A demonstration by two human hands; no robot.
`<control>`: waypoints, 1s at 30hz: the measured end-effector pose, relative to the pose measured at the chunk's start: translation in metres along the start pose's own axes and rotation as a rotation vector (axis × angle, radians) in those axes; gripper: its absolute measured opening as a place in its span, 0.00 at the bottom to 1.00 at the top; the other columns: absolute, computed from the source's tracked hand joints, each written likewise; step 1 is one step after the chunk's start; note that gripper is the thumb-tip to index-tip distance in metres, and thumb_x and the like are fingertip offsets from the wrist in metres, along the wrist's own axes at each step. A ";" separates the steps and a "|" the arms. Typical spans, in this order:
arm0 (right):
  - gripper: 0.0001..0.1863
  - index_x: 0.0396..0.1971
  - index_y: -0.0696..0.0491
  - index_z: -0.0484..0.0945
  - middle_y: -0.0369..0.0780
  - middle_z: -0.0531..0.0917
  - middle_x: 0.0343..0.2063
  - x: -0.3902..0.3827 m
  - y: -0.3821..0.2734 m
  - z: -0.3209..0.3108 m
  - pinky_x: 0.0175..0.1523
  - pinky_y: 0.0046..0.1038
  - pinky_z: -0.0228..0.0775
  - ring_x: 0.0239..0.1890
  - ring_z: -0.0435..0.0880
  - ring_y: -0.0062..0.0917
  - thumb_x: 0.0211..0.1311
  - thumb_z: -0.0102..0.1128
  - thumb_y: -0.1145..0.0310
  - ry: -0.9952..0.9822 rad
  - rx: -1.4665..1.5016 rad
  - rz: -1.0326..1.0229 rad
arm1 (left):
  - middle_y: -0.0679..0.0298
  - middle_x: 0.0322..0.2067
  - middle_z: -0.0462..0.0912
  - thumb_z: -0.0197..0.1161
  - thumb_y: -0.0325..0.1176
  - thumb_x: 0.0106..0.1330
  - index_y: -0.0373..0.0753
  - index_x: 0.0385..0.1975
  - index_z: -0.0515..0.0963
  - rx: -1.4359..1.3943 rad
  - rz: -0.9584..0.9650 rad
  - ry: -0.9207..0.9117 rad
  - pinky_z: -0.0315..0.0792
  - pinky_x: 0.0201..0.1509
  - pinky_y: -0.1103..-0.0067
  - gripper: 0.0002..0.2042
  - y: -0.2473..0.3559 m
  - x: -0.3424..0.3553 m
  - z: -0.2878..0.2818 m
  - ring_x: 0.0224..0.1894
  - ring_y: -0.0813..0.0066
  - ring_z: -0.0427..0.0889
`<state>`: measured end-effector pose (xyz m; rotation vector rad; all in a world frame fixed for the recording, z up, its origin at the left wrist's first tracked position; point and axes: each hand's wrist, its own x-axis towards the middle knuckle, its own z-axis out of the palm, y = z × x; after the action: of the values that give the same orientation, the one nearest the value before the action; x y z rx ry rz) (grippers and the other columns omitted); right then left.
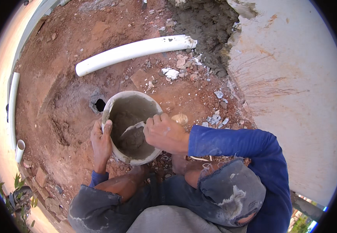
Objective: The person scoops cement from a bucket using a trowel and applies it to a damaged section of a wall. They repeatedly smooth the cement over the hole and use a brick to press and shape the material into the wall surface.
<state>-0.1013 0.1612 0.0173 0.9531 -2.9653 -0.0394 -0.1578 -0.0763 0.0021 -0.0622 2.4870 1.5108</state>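
Note:
A round grey bucket (119, 98) smeared with cement stands on red dirt in front of my knees, with wet grey mortar (133, 143) in its bottom. My left hand (100, 143) grips the bucket's left rim. My right hand (164, 134) is closed on the handle of a trowel (133, 128), whose blade lies down in the mortar. The trowel's handle is hidden inside my fist. Both sleeves are blue.
A long white plastic pipe (135, 49) lies on the dirt beyond the bucket. A small hole (99, 105) opens in the ground at the bucket's left. A rough white wall (292, 97) rises on the right. More white pipe (14, 105) runs along the left edge, with rubble scattered around.

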 end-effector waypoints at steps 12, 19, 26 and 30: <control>0.11 0.22 0.59 0.82 0.39 0.76 0.20 0.004 -0.052 -0.011 0.27 0.30 0.61 0.26 0.74 0.27 0.46 0.60 0.65 0.084 -0.206 -0.175 | 0.77 0.27 0.68 0.60 0.39 0.75 0.41 0.30 0.72 -0.120 -0.021 -0.135 0.60 0.32 0.86 0.13 -0.045 0.013 -0.027 0.30 0.90 0.60; 0.10 0.23 0.58 0.82 0.37 0.76 0.22 0.029 0.008 0.013 0.27 0.27 0.62 0.27 0.75 0.24 0.46 0.62 0.66 0.041 -0.219 0.063 | 0.77 0.24 0.67 0.61 0.42 0.74 0.39 0.27 0.71 -0.163 -0.014 -0.096 0.61 0.31 0.83 0.16 -0.042 0.018 -0.016 0.29 0.88 0.61; 0.10 0.26 0.58 0.81 0.37 0.76 0.23 -0.011 -0.044 0.023 0.27 0.27 0.66 0.29 0.77 0.24 0.49 0.61 0.66 -0.072 -0.040 -0.051 | 0.76 0.25 0.70 0.61 0.41 0.74 0.39 0.27 0.72 -0.137 -0.029 -0.074 0.63 0.32 0.83 0.15 -0.041 0.010 -0.017 0.29 0.88 0.63; 0.11 0.26 0.61 0.84 0.41 0.78 0.25 0.010 -0.002 0.026 0.24 0.31 0.66 0.27 0.78 0.31 0.49 0.63 0.67 0.089 -0.010 0.037 | 0.74 0.26 0.72 0.62 0.41 0.73 0.37 0.29 0.73 -0.088 -0.053 -0.067 0.64 0.32 0.82 0.15 -0.040 0.006 -0.022 0.30 0.88 0.65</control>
<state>-0.1093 0.1537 -0.0088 0.8739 -2.8977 -0.0113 -0.1614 -0.1141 -0.0246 -0.0902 2.3487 1.5735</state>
